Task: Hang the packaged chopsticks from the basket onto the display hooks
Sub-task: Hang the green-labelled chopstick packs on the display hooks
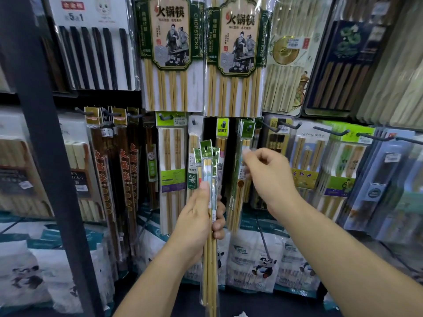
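My left hand point(196, 223) grips a bundle of slim chopstick packs point(209, 175) with green header cards, held upright before the display. My right hand point(267, 177) is raised just right of the bundle, its fingers curled and touching the packs point(240, 193) that hang on the hook with the green card point(248, 128). Whether it pinches one of them is unclear because of blur. More display hooks point(194, 122) point(223, 124) stick out of the rack above the bundle. The basket is out of view.
Large bamboo chopstick packs point(171, 53) hang in the upper row. Dark wooden chopstick packs point(114, 179) hang at the left behind a black upright post point(45, 156). White panda-printed bags point(256, 264) line the bottom shelf. Bare hooks point(329, 131) project at right.
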A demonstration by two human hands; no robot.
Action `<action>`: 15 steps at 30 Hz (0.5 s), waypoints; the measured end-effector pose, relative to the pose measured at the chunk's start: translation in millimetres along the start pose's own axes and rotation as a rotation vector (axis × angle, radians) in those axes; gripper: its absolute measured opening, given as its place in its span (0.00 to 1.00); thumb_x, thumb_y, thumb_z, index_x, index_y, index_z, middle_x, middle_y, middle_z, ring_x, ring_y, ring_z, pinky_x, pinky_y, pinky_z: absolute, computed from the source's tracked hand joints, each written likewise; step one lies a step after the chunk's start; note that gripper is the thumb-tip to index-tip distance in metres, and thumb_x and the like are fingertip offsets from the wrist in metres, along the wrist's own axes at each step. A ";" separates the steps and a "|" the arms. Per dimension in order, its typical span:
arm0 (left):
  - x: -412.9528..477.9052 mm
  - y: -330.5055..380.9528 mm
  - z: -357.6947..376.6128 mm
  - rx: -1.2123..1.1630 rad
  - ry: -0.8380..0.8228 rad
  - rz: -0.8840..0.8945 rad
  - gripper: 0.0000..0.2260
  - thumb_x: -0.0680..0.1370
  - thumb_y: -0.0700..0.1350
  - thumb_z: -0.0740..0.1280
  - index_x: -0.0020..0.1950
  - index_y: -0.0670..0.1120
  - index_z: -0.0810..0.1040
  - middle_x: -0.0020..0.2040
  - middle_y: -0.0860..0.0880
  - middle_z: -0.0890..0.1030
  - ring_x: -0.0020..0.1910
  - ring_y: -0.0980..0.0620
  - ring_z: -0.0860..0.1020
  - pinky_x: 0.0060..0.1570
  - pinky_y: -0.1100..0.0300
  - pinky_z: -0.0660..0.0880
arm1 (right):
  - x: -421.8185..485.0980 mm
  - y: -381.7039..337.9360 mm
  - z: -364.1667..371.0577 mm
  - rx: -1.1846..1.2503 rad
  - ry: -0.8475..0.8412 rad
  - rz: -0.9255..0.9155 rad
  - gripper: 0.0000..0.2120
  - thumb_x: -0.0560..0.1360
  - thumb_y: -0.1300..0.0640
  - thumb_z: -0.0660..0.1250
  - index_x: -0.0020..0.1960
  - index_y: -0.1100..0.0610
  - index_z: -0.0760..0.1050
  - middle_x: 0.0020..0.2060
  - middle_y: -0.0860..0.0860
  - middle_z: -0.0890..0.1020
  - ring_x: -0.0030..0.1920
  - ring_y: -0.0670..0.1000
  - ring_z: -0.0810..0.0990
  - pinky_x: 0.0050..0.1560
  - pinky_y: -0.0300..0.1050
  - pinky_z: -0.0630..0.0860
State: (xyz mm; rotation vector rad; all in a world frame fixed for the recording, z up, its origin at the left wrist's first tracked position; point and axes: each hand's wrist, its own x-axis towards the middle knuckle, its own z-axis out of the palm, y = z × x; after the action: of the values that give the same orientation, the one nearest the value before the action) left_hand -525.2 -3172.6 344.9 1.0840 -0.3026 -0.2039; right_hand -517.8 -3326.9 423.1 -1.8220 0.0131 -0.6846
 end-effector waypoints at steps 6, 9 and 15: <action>0.0 -4.5 4.7 0.096 -0.074 0.083 0.17 0.78 0.65 0.64 0.49 0.52 0.81 0.34 0.50 0.73 0.28 0.54 0.69 0.27 0.60 0.67 | -21.1 -5.7 9.1 -0.037 -0.237 -0.072 0.07 0.77 0.49 0.73 0.46 0.53 0.82 0.40 0.54 0.84 0.38 0.48 0.81 0.47 0.49 0.82; -0.3 -4.1 4.7 0.130 -0.081 0.110 0.17 0.78 0.67 0.66 0.47 0.54 0.81 0.34 0.50 0.72 0.29 0.54 0.70 0.27 0.60 0.68 | -22.3 -5.5 7.3 -0.001 -0.216 -0.071 0.07 0.77 0.50 0.74 0.45 0.54 0.82 0.38 0.54 0.83 0.38 0.48 0.80 0.45 0.46 0.81; 0.5 -6.4 6.1 0.184 -0.104 0.138 0.17 0.70 0.73 0.70 0.44 0.62 0.80 0.33 0.53 0.73 0.30 0.54 0.72 0.28 0.61 0.70 | -23.7 -1.2 8.1 0.014 -0.184 -0.070 0.09 0.78 0.52 0.73 0.43 0.57 0.79 0.31 0.46 0.76 0.31 0.41 0.73 0.33 0.33 0.72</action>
State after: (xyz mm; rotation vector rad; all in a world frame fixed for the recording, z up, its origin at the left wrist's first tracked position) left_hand -526.9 -3180.8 341.8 1.2311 -0.4948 -0.1108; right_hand -534.1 -3311.5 412.1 -1.8729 -0.1778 -0.5614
